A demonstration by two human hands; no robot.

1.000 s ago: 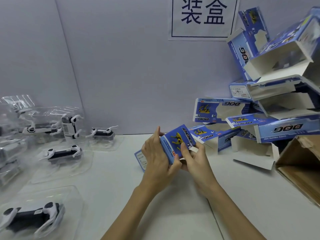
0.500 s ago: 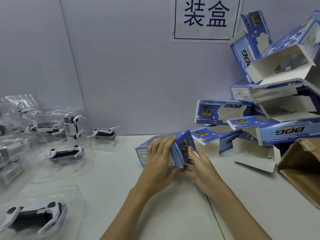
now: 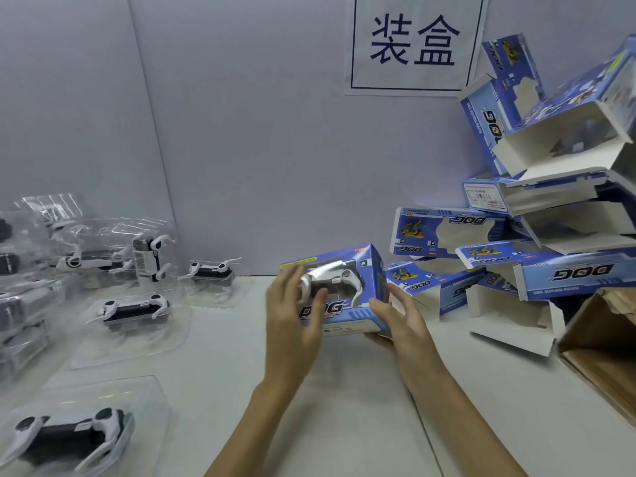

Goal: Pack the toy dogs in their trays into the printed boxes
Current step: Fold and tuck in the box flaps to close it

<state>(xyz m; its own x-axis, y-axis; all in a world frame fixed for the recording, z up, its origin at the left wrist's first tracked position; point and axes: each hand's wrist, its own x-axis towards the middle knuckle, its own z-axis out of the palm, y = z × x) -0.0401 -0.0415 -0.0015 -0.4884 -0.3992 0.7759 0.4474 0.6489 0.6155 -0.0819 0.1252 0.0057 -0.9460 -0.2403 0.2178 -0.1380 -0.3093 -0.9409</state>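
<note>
I hold a blue printed "DOG" box (image 3: 358, 315) above the table, window side towards me. A white and black toy dog (image 3: 339, 275) shows through the window. My left hand (image 3: 292, 318) lies against the box's left end with straight fingers and its thumb on the front. My right hand (image 3: 399, 325) grips the right end, fingers curled under the bottom corner. More toy dogs lie in clear trays on the left: one near the front (image 3: 65, 438), one in the middle (image 3: 136, 309), one by the wall (image 3: 210, 270).
A pile of open printed boxes (image 3: 451, 232) leans against the wall at the right. A brown cardboard carton (image 3: 605, 342) stands at the right edge. Stacked trays with dogs (image 3: 20, 304) fill the far left. A paper sign (image 3: 413, 43) hangs on the wall.
The box has been turned so that its window faces me and lifted a little. My left hand has slid to the left end, and my right hand has moved to the right end.
</note>
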